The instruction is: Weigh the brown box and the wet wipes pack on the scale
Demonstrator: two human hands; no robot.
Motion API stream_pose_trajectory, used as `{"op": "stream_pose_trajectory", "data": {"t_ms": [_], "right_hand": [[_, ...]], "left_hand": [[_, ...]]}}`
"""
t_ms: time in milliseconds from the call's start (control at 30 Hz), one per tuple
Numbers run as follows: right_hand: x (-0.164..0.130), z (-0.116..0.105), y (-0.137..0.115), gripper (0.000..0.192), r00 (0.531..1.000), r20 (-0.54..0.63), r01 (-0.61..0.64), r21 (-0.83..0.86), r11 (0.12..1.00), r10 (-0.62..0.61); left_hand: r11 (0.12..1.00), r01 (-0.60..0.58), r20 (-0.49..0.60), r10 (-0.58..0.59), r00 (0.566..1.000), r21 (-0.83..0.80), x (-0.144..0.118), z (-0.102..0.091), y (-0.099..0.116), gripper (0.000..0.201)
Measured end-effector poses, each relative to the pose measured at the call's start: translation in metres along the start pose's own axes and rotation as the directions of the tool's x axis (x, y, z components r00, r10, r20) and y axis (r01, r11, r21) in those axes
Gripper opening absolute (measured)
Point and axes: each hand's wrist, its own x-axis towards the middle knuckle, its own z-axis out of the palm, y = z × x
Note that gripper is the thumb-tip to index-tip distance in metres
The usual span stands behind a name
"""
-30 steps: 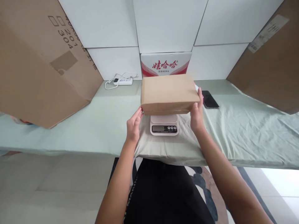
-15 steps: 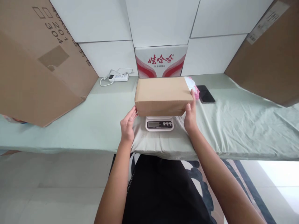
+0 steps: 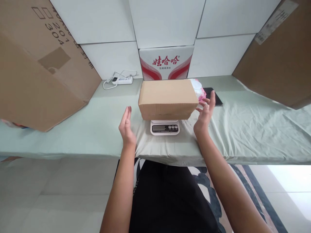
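A brown cardboard box (image 3: 168, 97) rests on a white digital kitchen scale (image 3: 165, 128), whose front panel with display and buttons shows below it. The box hides the weighing platform. To the left of the box, and apart from it, my left hand (image 3: 127, 127) is held up with its fingers stretched out. My right hand (image 3: 204, 115) is just off the right side of the box, its fingers spread and bare of any object. Behind that hand lie a pink and white packet (image 3: 199, 90) and a dark tablet (image 3: 215, 97), both partly covered.
A green cloth covers the table (image 3: 97, 136). A white power strip (image 3: 122, 80) with its cord lies at the back left. A red and white carton (image 3: 166, 63) stands against the white wall. Large cardboard boxes flank the left (image 3: 43, 81) and right (image 3: 279, 61).
Both hands have let go of the cardboard box and moved outward from its sides. The box stays on the scale.
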Motion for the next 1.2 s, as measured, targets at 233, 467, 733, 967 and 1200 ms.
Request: {"op": "stream_pose_trajectory", "data": {"t_ms": [233,467,733,967,1200], "right_hand": [[-0.002,0.002,-0.002,0.072,0.997,0.081,0.01,0.018,1.0,-0.012],[-0.003,0.004,0.004,0.075,0.988,0.155,0.025,-0.001,1.0,-0.024],[-0.004,0.005,-0.008,0.082,0.989,0.144,0.024,0.012,1.0,-0.025],[-0.004,0.002,-0.019,0.075,0.991,0.117,0.065,-0.065,0.996,-0.058],[-0.007,0.002,-0.027,0.074,0.981,0.182,0.082,-0.074,0.994,-0.067]], "left_hand": [[0.991,0.136,0.162,-0.136,0.977,0.011,-0.002,0.004,0.001,0.074],[0.987,0.16,0.198,-0.157,0.968,0.0,-0.002,0.008,0.003,0.081],[0.988,0.153,0.226,-0.146,0.963,-0.014,-0.003,0.009,0.005,0.078],[0.988,0.156,0.252,-0.151,0.956,-0.003,-0.003,0.007,0.004,0.077],[0.988,0.157,0.322,-0.15,0.935,0.005,-0.003,0.007,0.001,0.08]]}}
